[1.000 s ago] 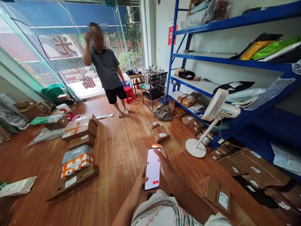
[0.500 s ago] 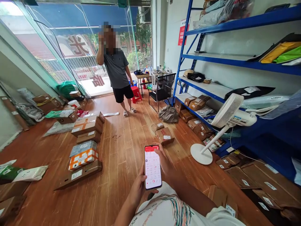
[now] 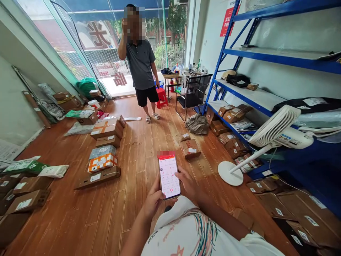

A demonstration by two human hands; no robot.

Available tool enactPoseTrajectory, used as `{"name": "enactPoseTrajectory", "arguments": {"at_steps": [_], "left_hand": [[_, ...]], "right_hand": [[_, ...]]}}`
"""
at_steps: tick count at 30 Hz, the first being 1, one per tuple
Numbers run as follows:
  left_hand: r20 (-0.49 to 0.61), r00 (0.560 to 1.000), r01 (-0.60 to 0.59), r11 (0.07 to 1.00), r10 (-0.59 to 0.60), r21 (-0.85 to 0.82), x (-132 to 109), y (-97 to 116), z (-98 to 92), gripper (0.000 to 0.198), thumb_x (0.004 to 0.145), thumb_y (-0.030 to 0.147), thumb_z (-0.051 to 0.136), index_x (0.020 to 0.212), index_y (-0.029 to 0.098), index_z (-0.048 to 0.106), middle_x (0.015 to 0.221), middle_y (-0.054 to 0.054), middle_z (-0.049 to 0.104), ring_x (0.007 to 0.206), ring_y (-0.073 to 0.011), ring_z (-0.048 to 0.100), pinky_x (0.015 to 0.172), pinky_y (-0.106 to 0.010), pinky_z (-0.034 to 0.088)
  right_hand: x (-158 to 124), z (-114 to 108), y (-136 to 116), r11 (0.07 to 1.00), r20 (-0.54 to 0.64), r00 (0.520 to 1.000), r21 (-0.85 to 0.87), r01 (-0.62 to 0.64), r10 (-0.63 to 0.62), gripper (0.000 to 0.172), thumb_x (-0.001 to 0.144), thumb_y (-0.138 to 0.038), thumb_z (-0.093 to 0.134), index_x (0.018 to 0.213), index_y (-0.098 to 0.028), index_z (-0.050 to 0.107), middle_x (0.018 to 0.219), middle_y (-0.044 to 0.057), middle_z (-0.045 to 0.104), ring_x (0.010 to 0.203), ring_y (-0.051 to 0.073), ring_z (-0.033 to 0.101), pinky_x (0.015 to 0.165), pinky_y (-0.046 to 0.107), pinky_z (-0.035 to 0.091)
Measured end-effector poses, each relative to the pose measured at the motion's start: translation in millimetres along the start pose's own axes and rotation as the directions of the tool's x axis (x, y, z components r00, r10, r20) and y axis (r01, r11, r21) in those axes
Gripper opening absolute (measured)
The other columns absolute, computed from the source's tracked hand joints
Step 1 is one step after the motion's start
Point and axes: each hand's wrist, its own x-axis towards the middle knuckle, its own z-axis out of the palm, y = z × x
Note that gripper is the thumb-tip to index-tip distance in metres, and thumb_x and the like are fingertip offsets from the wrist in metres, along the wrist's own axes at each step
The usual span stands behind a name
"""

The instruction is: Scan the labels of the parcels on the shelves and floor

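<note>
A smartphone (image 3: pixel 168 176) with a lit white and red screen is held upright in front of my chest. My right hand (image 3: pixel 189 183) wraps its right edge and back, thumb resting on the side of the screen. My left hand (image 3: pixel 153 200) cups the lower left corner from below, fingers curled against it. Beyond the phone a small taped cardboard box (image 3: pixel 189 148) lies on the wooden floor.
A person (image 3: pixel 141 64) in a dark shirt stands by the glass front, one hand raised to the head. Cardboard parcels (image 3: pixel 102 161) lie in a row at left, more (image 3: pixel 22 199) at far left. A white fan (image 3: pixel 266 138) and blue shelving (image 3: pixel 255 92) stand right.
The view has swung left and down, bringing more parcels at the left into sight. The phone screen changed from mostly white to a red-topped page. Both hands keep hold of the phone.
</note>
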Motion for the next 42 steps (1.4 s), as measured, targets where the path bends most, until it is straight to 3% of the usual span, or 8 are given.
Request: {"name": "enactPoseTrajectory", "arguments": {"at_steps": [3, 7, 19, 23, 27, 32, 36, 42], "left_hand": [[-0.013, 1.0, 0.029, 0.995, -0.028, 0.092, -1.5, -7.1, -1.4, 0.102, 0.06, 0.011, 0.053, 0.153, 0.034, 0.016, 0.149, -0.002, 0.043, 0.126, -0.0332, 0.042, 0.089, -0.04, 0.052], [0.018, 0.998, 0.053, 0.985, -0.057, 0.166, -5.2, -12.7, 2.2, 0.099, 0.062, 0.012, 0.053, 0.152, 0.037, 0.019, 0.153, -0.002, 0.037, 0.122, -0.0331, 0.047, 0.08, -0.037, 0.054], [-0.041, 0.997, 0.07, 0.993, -0.066, 0.099, -12.4, -8.8, 0.5, 0.103, 0.061, 0.009, 0.052, 0.151, 0.041, 0.016, 0.156, 0.001, 0.03, 0.116, -0.03, 0.052, 0.073, -0.032, 0.055], [-0.093, 0.995, 0.045, 0.996, -0.037, 0.083, -11.4, -6.4, 2.7, 0.108, 0.057, 0.005, 0.053, 0.151, 0.041, 0.015, 0.151, -0.001, 0.039, 0.113, -0.0294, 0.054, 0.073, -0.033, 0.057], [-0.161, 0.987, 0.018, 1.0, -0.017, 0.003, -9.9, -1.3, 2.5, 0.11, 0.056, 0.004, 0.052, 0.152, 0.039, 0.01, 0.142, -0.004, 0.05, 0.11, -0.0289, 0.056, 0.074, -0.035, 0.059], [-0.198, 0.98, -0.02, 0.996, 0.002, -0.09, -7.3, 3.4, 1.2, 0.104, 0.063, 0.01, 0.054, 0.153, 0.037, 0.007, 0.133, -0.007, 0.057, 0.105, -0.0285, 0.059, 0.071, -0.039, 0.06], [-0.268, 0.964, -0.009, 0.999, 0.0, -0.031, -3.8, 4.7, 2.3, 0.1, 0.07, 0.011, 0.059, 0.153, 0.037, 0.01, 0.132, -0.006, 0.058, 0.106, -0.0261, 0.059, 0.079, -0.037, 0.058], [-0.172, 0.985, -0.042, 0.993, 0.022, -0.11, -0.8, 6.8, -0.4, 0.102, 0.065, 0.01, 0.052, 0.154, 0.03, 0.006, 0.132, -0.006, 0.059, 0.113, -0.028, 0.056, 0.087, -0.038, 0.055]], "right_hand": [[15.3, 0.3, -0.2, 0.999, -0.094, 0.995, 0.021, 0.047, -0.045, 0.03, 0.081, -0.046, 0.064, 0.099, -0.023, 0.06, 0.086, 0.001, 0.067, 0.077, 0.019, 0.061, 0.073, 0.031, 0.047], [23.0, 1.0, 0.9, 0.998, -0.183, 0.982, 0.031, 0.062, -0.055, 0.032, 0.078, -0.049, 0.069, 0.088, -0.022, 0.056, 0.074, -0.002, 0.062, 0.063, 0.015, 0.055, 0.062, 0.028, 0.044], [15.3, 12.7, 4.9, 0.998, -0.159, 0.987, 0.067, -0.019, 0.03, 0.038, 0.081, -0.058, 0.06, 0.095, -0.023, 0.058, 0.082, 0.002, 0.068, 0.073, 0.021, 0.062, 0.064, 0.031, 0.046], [15.0, 11.4, 5.2, 0.998, -0.098, 0.994, 0.054, -0.037, 0.042, 0.038, 0.083, -0.057, 0.058, 0.101, -0.023, 0.058, 0.091, 0.003, 0.07, 0.079, 0.021, 0.064, 0.069, 0.032, 0.048], [4.7, 4.0, 2.4, 0.996, 0.057, 0.995, 0.007, -0.085, 0.084, 0.031, 0.08, -0.042, 0.064, 0.104, -0.023, 0.06, 0.098, 0.004, 0.07, 0.082, 0.021, 0.064, 0.073, 0.034, 0.049], [-7.3, -1.8, 6.2, 0.99, 0.258, 0.96, -0.117, -0.08, 0.108, 0.051, 0.077, -0.016, 0.059, 0.125, -0.027, 0.048, 0.111, 0.002, 0.066, 0.091, 0.02, 0.063, 0.075, 0.033, 0.05], [-7.0, -0.7, 14.2, 0.992, 0.261, 0.962, -0.121, -0.046, 0.077, 0.053, 0.078, -0.015, 0.058, 0.127, -0.028, 0.044, 0.116, 0.003, 0.063, 0.096, 0.022, 0.063, 0.076, 0.033, 0.051], [-2.5, -0.5, 15.7, 0.989, 0.207, 0.976, -0.145, -0.033, 0.063, 0.05, 0.075, -0.015, 0.061, 0.122, -0.026, 0.048, 0.109, 0.002, 0.064, 0.095, 0.022, 0.06, 0.079, 0.033, 0.049]]}}
